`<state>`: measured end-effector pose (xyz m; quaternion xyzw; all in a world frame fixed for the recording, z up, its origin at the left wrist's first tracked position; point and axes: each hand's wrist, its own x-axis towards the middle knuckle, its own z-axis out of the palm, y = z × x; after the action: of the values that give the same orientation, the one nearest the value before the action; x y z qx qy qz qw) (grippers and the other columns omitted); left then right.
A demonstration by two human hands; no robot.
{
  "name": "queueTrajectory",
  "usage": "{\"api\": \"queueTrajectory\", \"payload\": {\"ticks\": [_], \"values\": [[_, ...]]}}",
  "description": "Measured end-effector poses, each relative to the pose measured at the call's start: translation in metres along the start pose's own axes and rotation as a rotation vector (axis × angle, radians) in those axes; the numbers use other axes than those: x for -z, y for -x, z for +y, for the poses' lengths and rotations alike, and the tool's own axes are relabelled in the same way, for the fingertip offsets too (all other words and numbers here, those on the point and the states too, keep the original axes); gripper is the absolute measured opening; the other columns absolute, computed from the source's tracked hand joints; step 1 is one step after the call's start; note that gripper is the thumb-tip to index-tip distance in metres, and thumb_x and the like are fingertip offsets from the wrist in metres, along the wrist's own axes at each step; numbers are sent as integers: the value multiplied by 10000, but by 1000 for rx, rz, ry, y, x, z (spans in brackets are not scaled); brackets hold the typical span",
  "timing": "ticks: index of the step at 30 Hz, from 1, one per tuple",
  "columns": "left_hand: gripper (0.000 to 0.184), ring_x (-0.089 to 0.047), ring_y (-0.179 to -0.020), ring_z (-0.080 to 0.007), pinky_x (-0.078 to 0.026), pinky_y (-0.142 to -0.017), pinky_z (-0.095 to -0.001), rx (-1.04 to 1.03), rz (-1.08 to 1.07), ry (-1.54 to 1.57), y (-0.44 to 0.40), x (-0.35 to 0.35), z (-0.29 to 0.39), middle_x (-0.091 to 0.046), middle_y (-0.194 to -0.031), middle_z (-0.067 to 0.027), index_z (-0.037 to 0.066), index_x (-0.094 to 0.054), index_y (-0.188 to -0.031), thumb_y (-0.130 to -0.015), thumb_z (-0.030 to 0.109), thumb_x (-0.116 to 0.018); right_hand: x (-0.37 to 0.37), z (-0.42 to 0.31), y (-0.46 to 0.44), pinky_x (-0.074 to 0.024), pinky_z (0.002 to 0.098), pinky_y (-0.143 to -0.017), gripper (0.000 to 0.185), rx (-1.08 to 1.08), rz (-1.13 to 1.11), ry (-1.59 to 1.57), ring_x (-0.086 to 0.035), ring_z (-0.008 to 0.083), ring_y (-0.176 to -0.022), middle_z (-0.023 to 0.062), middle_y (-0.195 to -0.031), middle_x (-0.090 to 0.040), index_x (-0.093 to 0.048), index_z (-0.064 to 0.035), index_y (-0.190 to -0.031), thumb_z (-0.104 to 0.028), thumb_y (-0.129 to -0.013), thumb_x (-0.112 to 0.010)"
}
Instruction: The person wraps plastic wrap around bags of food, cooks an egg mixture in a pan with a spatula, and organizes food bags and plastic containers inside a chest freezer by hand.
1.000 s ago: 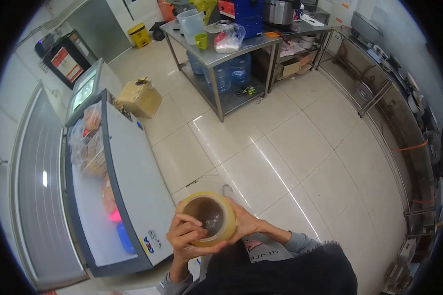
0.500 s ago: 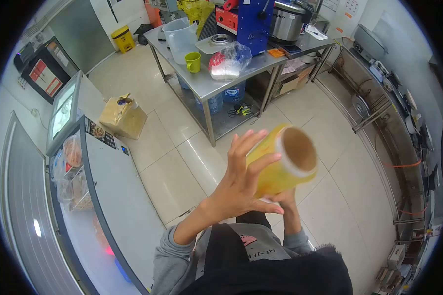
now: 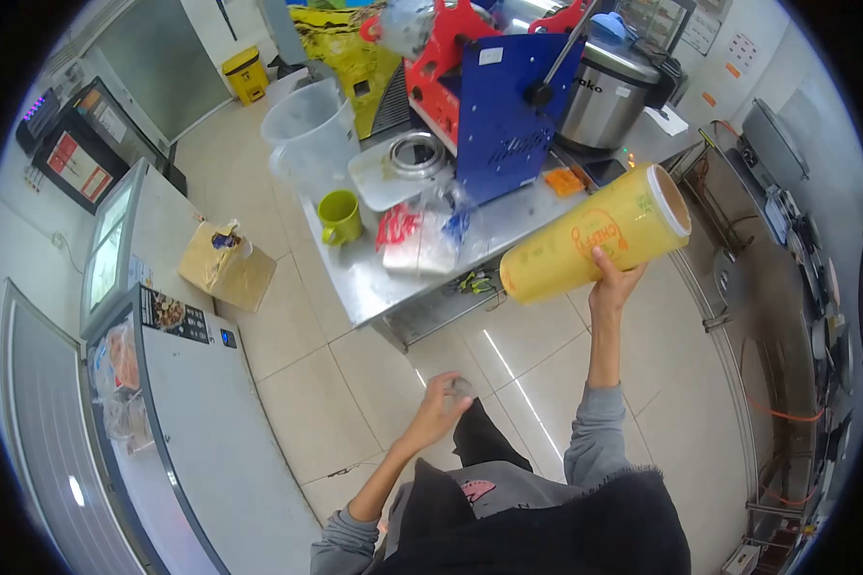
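Note:
My right hand (image 3: 616, 283) grips a big yellow roll of plastic film (image 3: 585, 240) from below. The roll is tilted, its right end higher, with a white-rimmed cardboard core and red print on its side. It is raised in front of the steel table's right part. Lower and to the left, my left hand (image 3: 437, 414) is apart from the roll, over the floor. Its fingers are curled around a small greyish, see-through bit (image 3: 462, 388) that I cannot make out.
On the steel table (image 3: 360, 297) stand a green mug (image 3: 339, 218), a clear pitcher (image 3: 312, 134), a bagged white pack (image 3: 420, 244), a blue-and-red machine (image 3: 508, 120) and a steel cooker (image 3: 604, 101). A freezer (image 3: 201, 422) is at left, a cardboard box (image 3: 228, 268) beyond it.
The roll has swung up and right in my right hand. My left hand has come off it and dropped down. The table appears nearer.

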<state>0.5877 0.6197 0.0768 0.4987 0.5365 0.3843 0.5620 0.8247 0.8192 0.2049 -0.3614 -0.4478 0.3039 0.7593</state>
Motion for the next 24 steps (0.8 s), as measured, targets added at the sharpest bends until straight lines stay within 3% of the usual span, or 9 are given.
{"api": "queueTrajectory", "payload": {"ticks": [3,5,8,14,16,24], "values": [[509,-481,-1011,-266,-408,-873,-329,-149,-118,-163,-47,-8,31,-380,-1188,-163,20,-375,-1217,-843,295,-584,-17,45,-65,-369,350,-949,829,108,110,130,-433,231,-1103,109,-1188,-405,-297,-33,-1249,13,-569,-769],[489,-508,-1035,-286,-417,-869,-375,-86,-108,-244,-66,0,35,-386,-1196,-173,68,-369,-1232,-854,308,-566,-28,79,-99,-346,358,-970,828,190,156,230,-412,238,-1125,119,-1204,-384,-278,-30,-1257,12,-588,-765],[519,-461,-1067,-288,-417,-895,-350,129,12,-246,-72,1,9,-407,-1191,-173,9,-412,-1206,-840,337,-579,-30,124,-130,-324,366,-983,886,250,218,363,-383,247,-1146,133,-1224,-353,-257,-30,-1264,-49,-570,-808],[547,-480,-1053,-325,-442,-861,-368,302,70,-153,-69,0,-25,-399,-1183,-223,18,-395,-1225,-837,358,-575,-40,172,-153,-313,376,-993,995,215,287,607,-393,270,-1143,145,-1208,-377,-263,-29,-1265,-188,-487,-864],[552,-512,-1014,-331,-448,-833,-363,377,60,-210,-74,-1,-25,-400,-1186,-224,20,-386,-1231,-836,357,-575,-42,178,-158,-317,383,-988,1011,299,243,619,-389,277,-1154,148,-1204,-387,-277,-28,-1269,-204,-466,-865],[539,-521,-992,-329,-437,-836,-373,190,85,-283,-124,-11,-8,-419,-1172,-213,18,-391,-1222,-836,344,-577,-44,204,-169,-311,394,-989,1057,331,311,621,-383,287,-1168,156,-1250,-361,-247,-30,-1311,-181,-461,-856]]}}
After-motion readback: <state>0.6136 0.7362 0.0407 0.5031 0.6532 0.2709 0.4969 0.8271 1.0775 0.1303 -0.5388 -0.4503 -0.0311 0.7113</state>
